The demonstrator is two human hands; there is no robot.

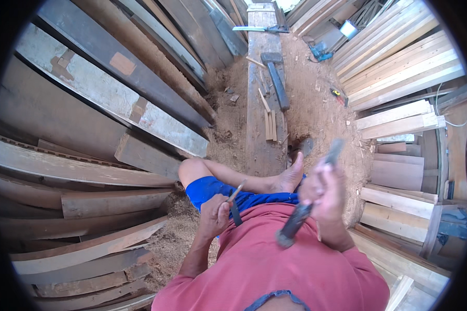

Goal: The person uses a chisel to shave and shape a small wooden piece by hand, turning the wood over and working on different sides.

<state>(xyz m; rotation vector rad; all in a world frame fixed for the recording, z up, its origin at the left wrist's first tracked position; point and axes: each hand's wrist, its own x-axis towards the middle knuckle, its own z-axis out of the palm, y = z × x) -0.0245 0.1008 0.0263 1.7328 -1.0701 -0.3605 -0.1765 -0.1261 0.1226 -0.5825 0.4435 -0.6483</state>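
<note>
My left hand (214,214) is closed around a thin wooden stick (237,191), whose tip sticks up past the thumb. A dark flat strip (236,212) shows just beside that hand; whether I hold it too, I cannot tell. Over my lap, my right hand (324,192) grips a chisel (296,222), smeared by motion. Its grey blade points up and away, and its dark handle slants down toward my shirt. Ahead lies a long plank bench (259,155), bearing a hammer (278,85) with a dark handle and several short wooden strips (270,124).
A saw (259,29) lies across the plank's far end. On the sawdust-covered floor to the right are a blue power tool (321,51) and a small red-and-yellow tool (339,96). Dark boards (62,114) lean along the left; pale timber (404,67) is stacked at right.
</note>
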